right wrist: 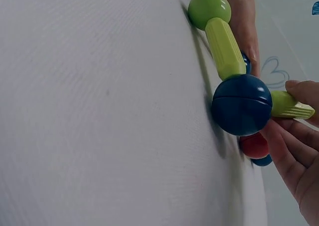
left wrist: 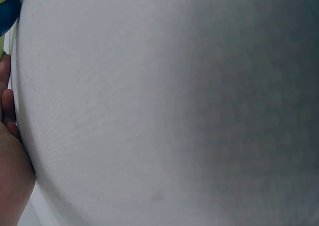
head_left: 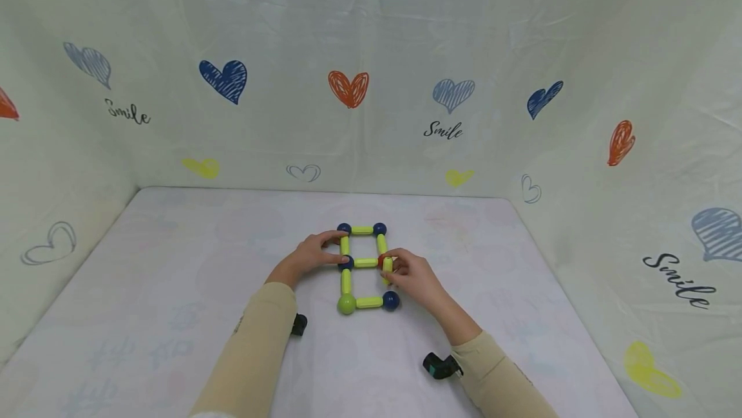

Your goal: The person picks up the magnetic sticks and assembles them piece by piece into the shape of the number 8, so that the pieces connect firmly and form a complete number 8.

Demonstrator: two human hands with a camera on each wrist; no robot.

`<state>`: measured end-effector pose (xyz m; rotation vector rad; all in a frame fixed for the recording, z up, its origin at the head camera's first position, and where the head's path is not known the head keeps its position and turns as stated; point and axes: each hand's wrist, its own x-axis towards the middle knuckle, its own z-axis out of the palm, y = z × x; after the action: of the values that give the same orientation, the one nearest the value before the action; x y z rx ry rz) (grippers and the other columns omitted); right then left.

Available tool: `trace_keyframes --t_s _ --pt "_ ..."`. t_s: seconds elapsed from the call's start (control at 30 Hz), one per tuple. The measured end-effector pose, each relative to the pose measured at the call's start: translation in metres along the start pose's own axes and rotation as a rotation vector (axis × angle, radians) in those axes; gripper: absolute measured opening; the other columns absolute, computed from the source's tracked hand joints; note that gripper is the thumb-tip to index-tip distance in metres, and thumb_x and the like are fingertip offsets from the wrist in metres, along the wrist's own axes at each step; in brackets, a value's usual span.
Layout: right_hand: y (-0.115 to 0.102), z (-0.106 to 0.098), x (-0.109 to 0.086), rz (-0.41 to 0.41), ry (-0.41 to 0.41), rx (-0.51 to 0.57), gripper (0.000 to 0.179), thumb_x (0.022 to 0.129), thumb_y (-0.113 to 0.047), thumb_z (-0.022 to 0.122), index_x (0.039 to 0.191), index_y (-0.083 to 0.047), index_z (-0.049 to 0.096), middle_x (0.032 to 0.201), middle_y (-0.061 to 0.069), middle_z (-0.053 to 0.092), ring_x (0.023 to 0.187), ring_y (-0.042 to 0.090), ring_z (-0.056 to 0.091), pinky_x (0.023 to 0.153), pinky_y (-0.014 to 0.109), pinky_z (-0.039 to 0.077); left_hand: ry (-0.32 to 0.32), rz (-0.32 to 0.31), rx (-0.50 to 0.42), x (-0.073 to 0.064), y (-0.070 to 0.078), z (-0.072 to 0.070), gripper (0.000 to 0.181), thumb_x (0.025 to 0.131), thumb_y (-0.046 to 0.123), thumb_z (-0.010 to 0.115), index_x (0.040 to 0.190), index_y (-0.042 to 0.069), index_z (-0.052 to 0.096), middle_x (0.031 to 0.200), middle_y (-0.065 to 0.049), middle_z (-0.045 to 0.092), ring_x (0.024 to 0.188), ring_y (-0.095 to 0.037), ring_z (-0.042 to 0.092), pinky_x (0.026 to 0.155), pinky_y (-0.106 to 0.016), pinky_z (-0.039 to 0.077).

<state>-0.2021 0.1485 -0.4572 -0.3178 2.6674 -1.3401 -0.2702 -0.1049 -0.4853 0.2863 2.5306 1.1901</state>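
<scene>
A flat two-square frame [head_left: 366, 263] of yellow-green building sticks and balls lies mid-table. Its balls are mostly dark blue, with a green ball [head_left: 346, 304] at the near left and a red ball [head_left: 380, 261] at the middle right. My left hand [head_left: 310, 254] holds the frame's left side, thumb at the middle blue ball and a finger by the far-left one. Thumb and fingers of my right hand [head_left: 410, 274] pinch a stick [right wrist: 289, 105], tilted up beside the red ball. In the right wrist view, this stick's end meets the near-right blue ball [right wrist: 242, 105].
The frame rests on a white-covered table [head_left: 191, 263]. Behind and beside it hangs a pale sheet [head_left: 394, 31] printed with hearts and "Smile". A black wrist device [head_left: 440, 366] sits at the right sleeve, and another [head_left: 299, 324] at the left.
</scene>
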Motion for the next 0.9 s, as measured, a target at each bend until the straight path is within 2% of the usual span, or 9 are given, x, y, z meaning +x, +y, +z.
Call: trace_keyframes --t_s 0.37,0.57,0.9 --pt "0.0037 0.0024 0.0031 0.031 0.029 -0.015 0.034 0.087 -0.020 0.076 0.115 -0.008 0.062 0.075 0.001 0.059 0.066 0.013 0.059 0.058 0.026 0.050 -0.001 -0.020 0.013 -0.0001 0.0009 0.0006 0.067 0.082 0.038 0.079 0.142 0.024 0.052 0.132 -0.006 0.055 0.128 -0.030 0.043 0.109 -0.051 0.032" --pt "0.0035 0.0041 0.0040 0.058 0.043 0.009 0.034 0.085 -0.020 0.078 0.110 -0.008 0.058 0.070 0.000 0.058 0.061 0.014 0.057 0.057 0.026 0.048 0.001 -0.011 0.017 -0.0009 0.0013 0.0004 0.067 0.082 0.039 0.079 0.141 0.023 0.052 0.132 -0.006 0.055 0.127 -0.031 0.043 0.108 -0.052 0.033" --pt "0.0058 0.0064 0.0052 0.105 0.047 -0.015 0.035 0.084 -0.021 0.079 0.106 -0.009 0.054 0.067 0.001 0.059 0.059 0.015 0.056 0.056 0.027 0.046 0.000 0.005 0.018 -0.0002 0.0006 -0.0010 0.067 0.083 0.038 0.078 0.142 0.023 0.051 0.131 -0.005 0.056 0.126 -0.031 0.044 0.107 -0.052 0.034"
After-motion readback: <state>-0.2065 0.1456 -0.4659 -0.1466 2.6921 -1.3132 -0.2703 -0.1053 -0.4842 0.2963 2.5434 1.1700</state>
